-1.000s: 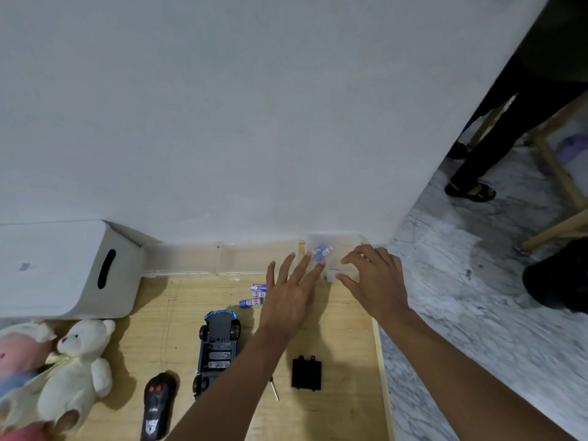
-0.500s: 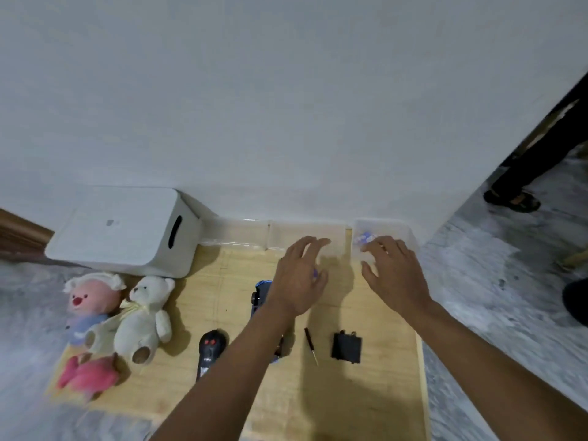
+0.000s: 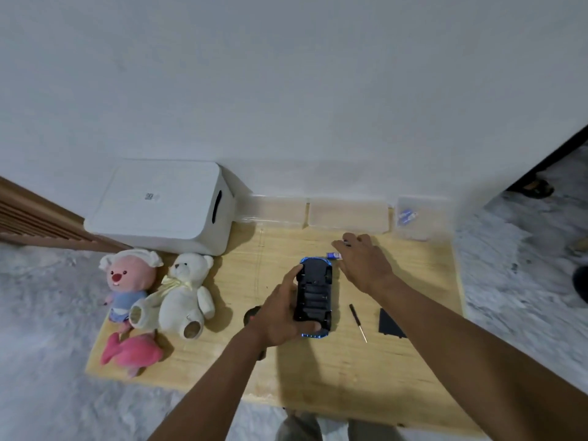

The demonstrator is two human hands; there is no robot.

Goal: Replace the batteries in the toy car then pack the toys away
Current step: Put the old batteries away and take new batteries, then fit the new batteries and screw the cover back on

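Hands: left hand (image 3: 280,316) grips upturned toy car (image 3: 314,294), right hand (image 3: 366,265) pinches battery (image 3: 334,255) beside screwdriver (image 3: 358,323).

Blue/blk toy car (image 3: 314,294), wht bear (image 3: 184,294)

Nothing here reads cleanly. The white storage box (image 3: 162,205), up at ten o'clock on the wooden board, carries a small grey mark on its lid, too blurred to make out as letters or a logo. Over at two o'clock, the blue-and-white batteries (image 3: 407,215) in the clear plastic container (image 3: 423,230) show printed wrappers, but the print is too small and smeared to read.
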